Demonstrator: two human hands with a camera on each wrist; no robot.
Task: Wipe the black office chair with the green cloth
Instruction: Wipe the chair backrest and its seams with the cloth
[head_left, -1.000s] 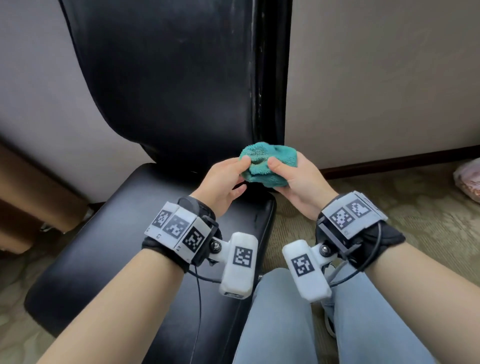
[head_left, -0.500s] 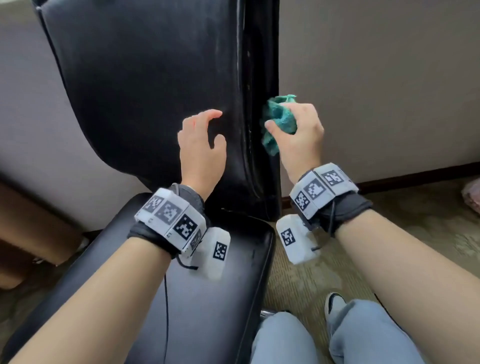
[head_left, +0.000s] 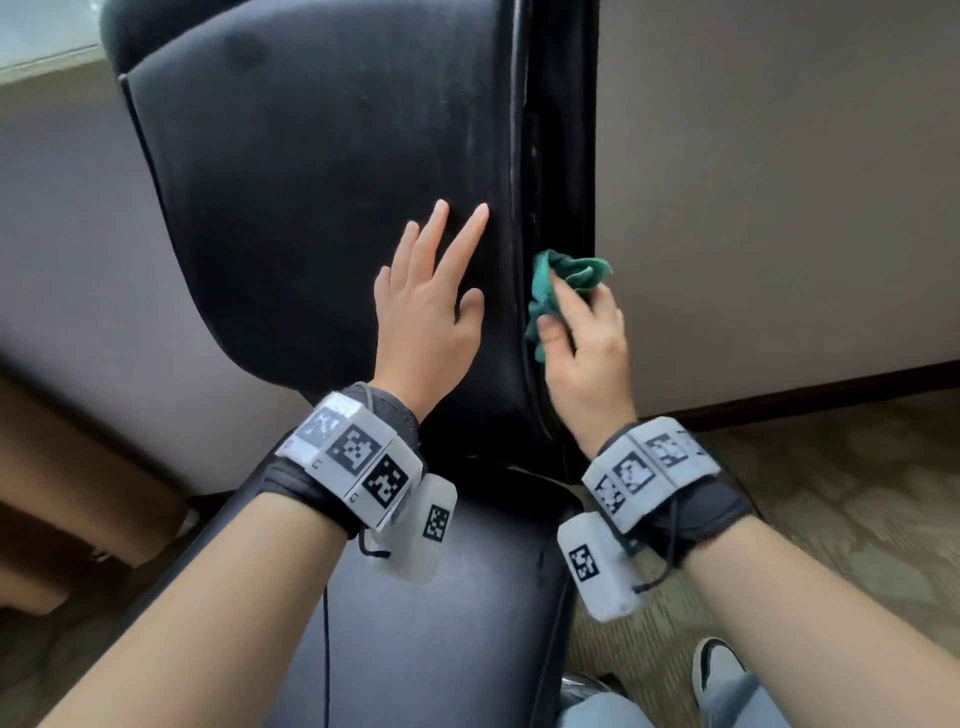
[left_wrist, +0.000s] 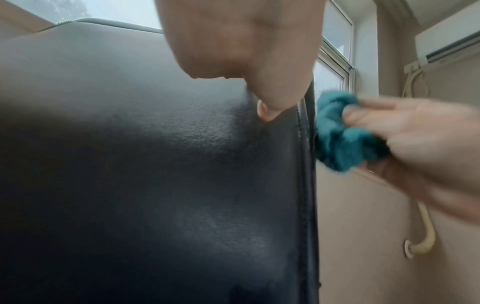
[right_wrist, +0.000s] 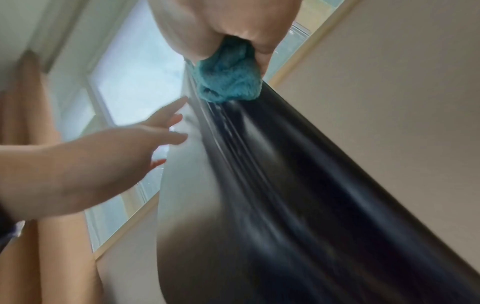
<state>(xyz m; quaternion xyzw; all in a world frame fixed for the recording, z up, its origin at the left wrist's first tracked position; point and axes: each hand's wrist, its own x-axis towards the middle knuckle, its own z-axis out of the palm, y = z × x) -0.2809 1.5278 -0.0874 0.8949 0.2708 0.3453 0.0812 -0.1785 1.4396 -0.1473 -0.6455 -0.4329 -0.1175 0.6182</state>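
Both hands are up at the backrest of the black office chair (head_left: 322, 171), and I read them like this: my left hand (head_left: 423, 317) lies flat on the padded front with its fingers (head_left: 462, 236) straight and spread, grasping nothing; my right hand (head_left: 584, 343) is curled round the green cloth (head_left: 563, 275), thumb on the near side and fingers over the far side.

Largest in the head view is the chair itself. Its backrest fills the upper centre of the frame and its seat (head_left: 441, 623) runs down to the bottom edge between my forearms. A stitched seam follows the backrest's right edge, and the glossy black side panel beyond it shows at centre right. A beige wall (head_left: 779, 182) takes up the right of the frame, with a dark baseboard below it and patterned carpet (head_left: 831, 493) at lower right.

Bunched into a wad, the cloth is pressed against that right edge of the backrest, just right of the seam, at about mid height in the frame. In the left wrist view it touches the edge trim right of my left thumb (left_wrist: 270, 102). In the right wrist view it sits on the glossy side panel near the top centre, though that picture is blurred.
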